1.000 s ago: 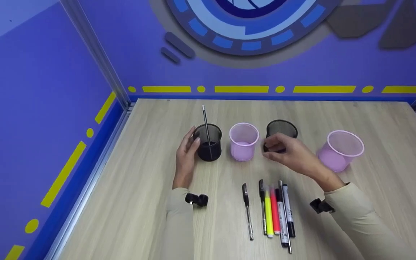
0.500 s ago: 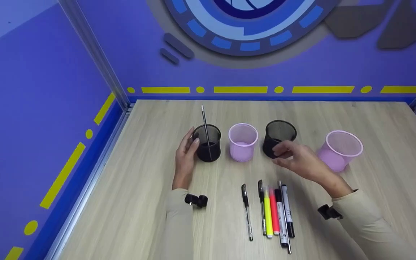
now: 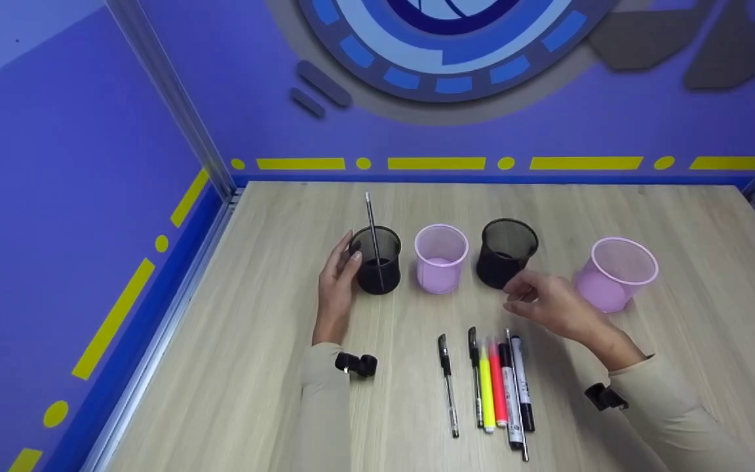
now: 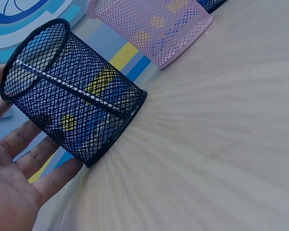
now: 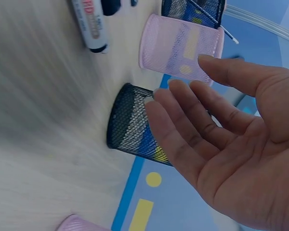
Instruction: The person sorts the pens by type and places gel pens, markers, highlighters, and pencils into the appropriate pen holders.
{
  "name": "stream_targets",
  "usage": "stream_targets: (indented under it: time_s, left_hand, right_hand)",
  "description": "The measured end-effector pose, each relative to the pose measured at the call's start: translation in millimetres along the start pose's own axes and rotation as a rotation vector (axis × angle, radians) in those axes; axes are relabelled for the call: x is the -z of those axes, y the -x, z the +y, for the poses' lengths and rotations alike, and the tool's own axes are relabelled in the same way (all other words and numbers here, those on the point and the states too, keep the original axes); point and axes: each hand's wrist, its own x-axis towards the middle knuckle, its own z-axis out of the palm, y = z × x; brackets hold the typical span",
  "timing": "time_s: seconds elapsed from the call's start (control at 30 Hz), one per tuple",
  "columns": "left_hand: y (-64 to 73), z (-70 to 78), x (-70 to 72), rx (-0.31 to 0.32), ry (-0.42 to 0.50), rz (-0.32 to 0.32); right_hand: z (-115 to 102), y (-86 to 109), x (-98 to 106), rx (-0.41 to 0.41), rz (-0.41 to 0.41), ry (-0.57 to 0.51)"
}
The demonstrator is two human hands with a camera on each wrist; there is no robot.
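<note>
My left hand (image 3: 337, 278) rests against the left side of a black mesh pen cup (image 3: 381, 276); the left wrist view shows its fingers (image 4: 36, 154) fairly straight along the mesh. In that cup leans a dark pencil (image 3: 371, 219) with a white end. My right hand (image 3: 551, 305) hovers in front of a second black mesh cup (image 3: 499, 265), above the upper ends of the pens. Its fingers are loosely bent, and the right wrist view shows a bare palm (image 5: 250, 178). Between the black cups stands a pink mesh cup (image 3: 440, 275).
Another pink mesh cup (image 3: 603, 288) stands at the right. Toward me lie a black-capped pen (image 3: 447, 383) and a row with a yellow highlighter (image 3: 487, 387), a red highlighter (image 3: 498, 387) and several markers and pens. Blue panels (image 3: 272, 131) border the wooden table (image 3: 233, 367).
My right hand has drawn back from the second black cup, toward me and rightward, uncovering more of it. The left hand stays by its cup.
</note>
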Motion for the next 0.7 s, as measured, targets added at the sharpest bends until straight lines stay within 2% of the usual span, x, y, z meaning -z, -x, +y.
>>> stream_targets:
  time_s: [0.33, 0.53, 0.7]
  left_hand:
    - [1.0, 0.1, 0.1, -0.004, -0.01, 0.005]
    - [1.7, -0.2, -0.6, -0.006, 0.0, 0.005]
    - [1.9, 0.0, -1.1, -0.005, -0.001, 0.007]
  right_hand:
    - [14.3, 8.1, -6.1, -0.01, -0.01, 0.02]
    - [22.4, 14.1, -11.7, -0.035, -0.017, 0.077]
    - [27.0, 16.7, -17.9, -0.041, -0.023, 0.066]
